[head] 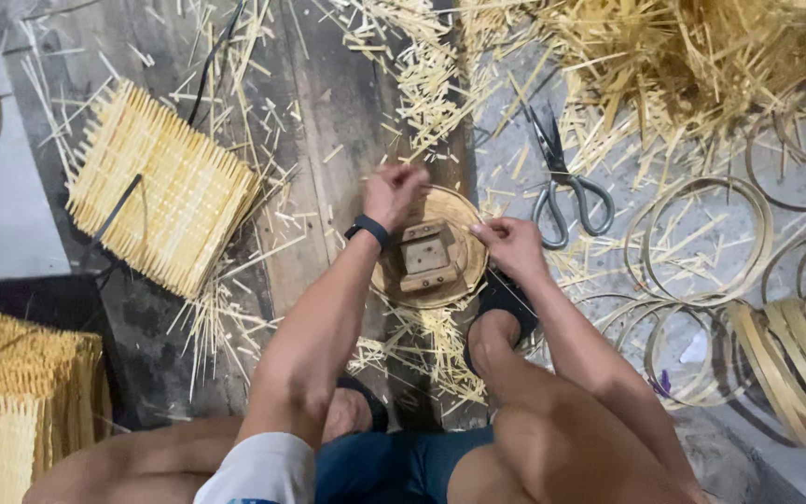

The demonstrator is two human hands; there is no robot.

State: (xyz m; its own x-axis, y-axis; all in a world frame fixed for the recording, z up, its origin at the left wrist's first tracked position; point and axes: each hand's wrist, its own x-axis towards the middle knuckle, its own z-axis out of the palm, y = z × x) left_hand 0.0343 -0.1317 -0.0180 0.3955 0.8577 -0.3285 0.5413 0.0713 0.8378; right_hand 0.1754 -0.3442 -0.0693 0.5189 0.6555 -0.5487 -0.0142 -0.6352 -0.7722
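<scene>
Hands first, in the head view, the only one we have. Our left hand (392, 193) sits at the 11 o'clock edge of a round woven disc (459, 217), fingers curled together into a loose fist over the rim; whether they pinch a strip there we cannot tell. A dark band (368, 228) circles that wrist. Our right hand (512, 245) rests at the 3 o'clock edge of the disc, fingers drawn together with the tips touching the rim. The disc lies at picture centre, just beyond our right foot, and a small wooden block (426, 257) sits on its middle.

We sit low on a dark, worn plank floor (347, 103), which meets a paler grey ground toward 3 o'clock. Short bamboo splinters (426, 70) are strewn thickly over both.

At 10 o'clock from the disc, well apart, lies a square woven mat (165, 191) of pale slats with a dark strip across it. At 8 o'clock, at the frame's edge, stands a stack of mats (20, 392). Grey scissors (562, 191) lie at 2 o'clock, near our right hand but not touching it. At 1 o'clock a heap of loose strips (701, 56) fills the corner. Thin bamboo hoops (701, 233) lie from 3 to 4 o'clock, some overlapping. Our knees and forearms cover the near ground.
</scene>
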